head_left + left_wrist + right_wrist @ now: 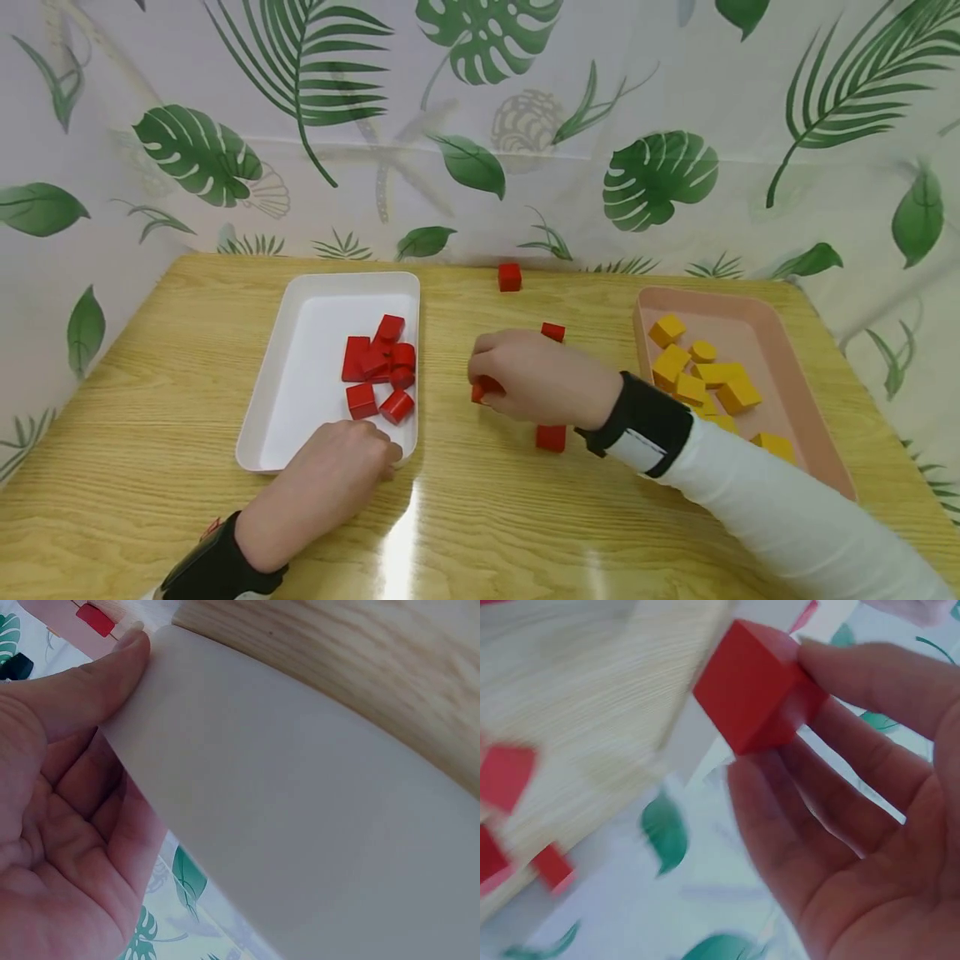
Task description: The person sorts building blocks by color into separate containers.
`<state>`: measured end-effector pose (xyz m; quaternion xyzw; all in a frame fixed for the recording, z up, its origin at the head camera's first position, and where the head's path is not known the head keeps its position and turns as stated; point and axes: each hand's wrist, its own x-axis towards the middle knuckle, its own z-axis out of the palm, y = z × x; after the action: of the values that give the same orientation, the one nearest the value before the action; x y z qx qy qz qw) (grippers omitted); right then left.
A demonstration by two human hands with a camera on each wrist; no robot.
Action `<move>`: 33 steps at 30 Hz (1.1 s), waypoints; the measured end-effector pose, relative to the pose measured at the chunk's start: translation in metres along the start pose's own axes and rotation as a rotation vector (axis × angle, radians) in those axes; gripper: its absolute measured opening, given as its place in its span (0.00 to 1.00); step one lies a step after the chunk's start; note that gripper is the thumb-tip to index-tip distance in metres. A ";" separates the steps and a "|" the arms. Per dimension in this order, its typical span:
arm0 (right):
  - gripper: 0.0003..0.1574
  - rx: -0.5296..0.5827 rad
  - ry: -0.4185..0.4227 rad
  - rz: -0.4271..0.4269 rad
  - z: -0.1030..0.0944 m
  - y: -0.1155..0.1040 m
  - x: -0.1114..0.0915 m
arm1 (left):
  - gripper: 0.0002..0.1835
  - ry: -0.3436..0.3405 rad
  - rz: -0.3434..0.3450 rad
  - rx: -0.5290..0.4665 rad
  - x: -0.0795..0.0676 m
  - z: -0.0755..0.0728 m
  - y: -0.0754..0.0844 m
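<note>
My right hand (540,375) is over the middle of the table, pinching a red block (746,686) between thumb and fingertips. In the head view the fingers cover most of that block. To its left stands a white tray (292,375) with several red blocks (363,402) gathered along its right side. My left hand (330,483) holds the tray's near wall, the thumb against the outside and the other fingers over the rim. Loose red blocks lie on the table around the right hand: one behind it (553,332) and one in front (551,438).
Another red block (509,277) sits near the table's back edge. A pink tray (780,367) with several yellow blocks (739,394) stands at the right, partly behind the right forearm. A leaf-patterned cloth (465,108) hangs along the back and sides of the wooden table (480,517).
</note>
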<state>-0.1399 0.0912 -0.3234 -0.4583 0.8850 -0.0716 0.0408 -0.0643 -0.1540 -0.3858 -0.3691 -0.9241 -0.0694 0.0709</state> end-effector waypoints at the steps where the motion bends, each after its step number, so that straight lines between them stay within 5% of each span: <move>1: 0.07 0.004 0.014 -0.021 0.001 -0.005 0.010 | 0.14 -0.002 -0.002 0.002 0.000 0.000 0.000; 8: 0.10 0.072 0.049 -0.150 0.017 -0.037 0.052 | 0.16 -0.001 -0.002 0.014 0.000 0.001 0.000; 18: 0.15 0.070 -0.089 -0.163 0.045 -0.051 0.071 | 0.17 0.054 0.003 0.052 -0.003 0.002 -0.002; 25: 0.18 0.128 -0.051 -0.139 0.033 -0.039 0.055 | 0.15 0.038 0.000 0.064 -0.002 0.003 0.000; 33: 0.21 0.054 -0.054 0.013 0.014 -0.006 0.010 | 0.12 -0.011 -0.031 0.010 -0.001 0.000 -0.001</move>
<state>-0.1391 0.0785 -0.3367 -0.4531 0.8842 -0.0826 0.0773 -0.0645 -0.1556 -0.3864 -0.3550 -0.9303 -0.0638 0.0665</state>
